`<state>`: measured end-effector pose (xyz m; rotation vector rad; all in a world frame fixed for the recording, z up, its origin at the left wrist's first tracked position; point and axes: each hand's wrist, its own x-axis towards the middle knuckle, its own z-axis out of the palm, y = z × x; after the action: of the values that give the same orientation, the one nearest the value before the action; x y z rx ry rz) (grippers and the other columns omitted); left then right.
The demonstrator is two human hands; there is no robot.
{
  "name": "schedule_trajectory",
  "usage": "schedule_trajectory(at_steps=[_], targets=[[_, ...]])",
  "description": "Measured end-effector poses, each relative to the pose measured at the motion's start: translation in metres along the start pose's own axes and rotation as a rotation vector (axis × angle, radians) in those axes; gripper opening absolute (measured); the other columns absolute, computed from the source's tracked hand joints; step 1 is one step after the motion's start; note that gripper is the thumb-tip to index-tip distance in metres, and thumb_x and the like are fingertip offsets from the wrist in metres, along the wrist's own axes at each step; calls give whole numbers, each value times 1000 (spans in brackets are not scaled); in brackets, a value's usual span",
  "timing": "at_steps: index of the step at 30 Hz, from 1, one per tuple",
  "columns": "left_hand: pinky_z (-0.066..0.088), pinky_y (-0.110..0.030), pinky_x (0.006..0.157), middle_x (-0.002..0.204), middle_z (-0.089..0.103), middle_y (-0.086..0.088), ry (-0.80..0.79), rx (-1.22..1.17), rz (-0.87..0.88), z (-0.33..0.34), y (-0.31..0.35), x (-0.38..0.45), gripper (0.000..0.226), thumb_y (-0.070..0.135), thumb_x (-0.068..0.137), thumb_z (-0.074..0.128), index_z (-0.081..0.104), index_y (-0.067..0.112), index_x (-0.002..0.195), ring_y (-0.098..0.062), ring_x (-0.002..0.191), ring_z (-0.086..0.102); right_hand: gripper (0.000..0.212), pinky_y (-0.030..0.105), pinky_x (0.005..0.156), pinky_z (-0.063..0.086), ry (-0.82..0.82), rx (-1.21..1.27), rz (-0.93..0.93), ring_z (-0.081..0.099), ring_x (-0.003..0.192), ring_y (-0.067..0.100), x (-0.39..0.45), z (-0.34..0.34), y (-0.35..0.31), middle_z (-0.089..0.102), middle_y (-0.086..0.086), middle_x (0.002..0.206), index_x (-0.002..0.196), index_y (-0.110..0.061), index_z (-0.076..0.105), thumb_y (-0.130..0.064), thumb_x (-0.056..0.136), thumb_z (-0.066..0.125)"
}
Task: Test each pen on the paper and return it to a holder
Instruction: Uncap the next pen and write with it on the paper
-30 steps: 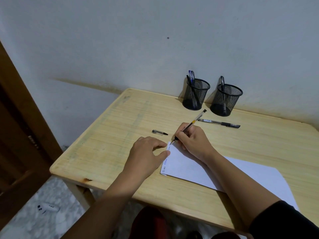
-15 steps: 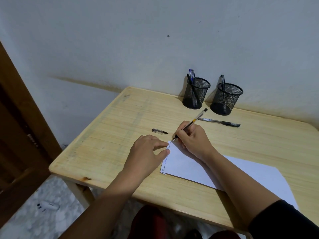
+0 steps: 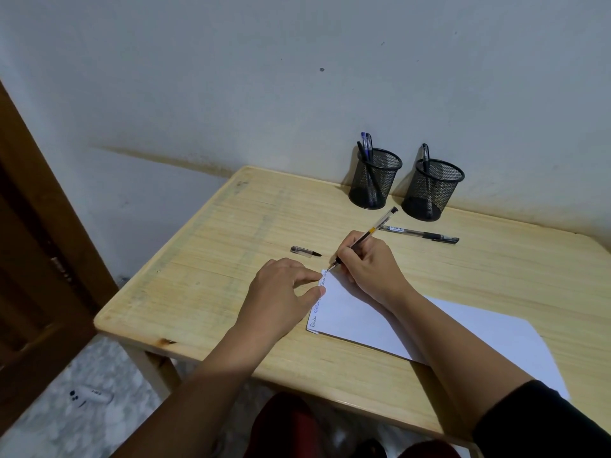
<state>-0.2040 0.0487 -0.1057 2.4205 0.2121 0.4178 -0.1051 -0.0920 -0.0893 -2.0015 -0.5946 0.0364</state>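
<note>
Now we test a pen (image 3: 363, 240) at the far left corner of the paper (image 3: 413, 328).
Our right hand (image 3: 370, 266) pinches the light, stiff pen low near its tip; our left hand (image 3: 281, 292) presses the thin paper flat on the table (image 3: 231, 246).

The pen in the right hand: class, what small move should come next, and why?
Probably reach for the cap and put it back on. The right hand holds the pen with its tip at the paper's far corner, past a row of written words, and the left hand steadying the paper lies beside the cap.
</note>
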Motion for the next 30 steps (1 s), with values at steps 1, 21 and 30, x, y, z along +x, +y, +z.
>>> schedule_trajectory(at_steps=[1, 21, 30], targets=[[28, -15, 85, 112, 62, 11, 1, -1, 1, 0, 0, 0, 28, 41, 81, 65, 69, 33, 107, -8, 109, 50, 18, 39, 62, 48, 5, -2, 0, 55, 61, 29, 0, 0, 1, 67, 24, 75, 74, -1, 59, -10, 85, 49], [42, -1, 53, 77, 64, 5, 25, -378, -142, -17, 15, 69, 13, 7, 83, 64, 70, 16, 90, -8, 72, 59, 17, 19, 37, 30, 179, 484, 64, 49, 48, 14, 3, -58, -23, 60, 7, 63, 76, -13, 52, -8, 92, 53], [36, 2, 50, 74, 62, 9, -19, -555, -112, -14, 58, 71, 14, 10, 83, 66, 71, 18, 94, 5, 64, 56, 20, 18, 36, 29, 195, 506, -8, 47, 44, 10, 1, -74, -34, 58, 7, 60, 73, -12, 54, -4, 91, 54]])
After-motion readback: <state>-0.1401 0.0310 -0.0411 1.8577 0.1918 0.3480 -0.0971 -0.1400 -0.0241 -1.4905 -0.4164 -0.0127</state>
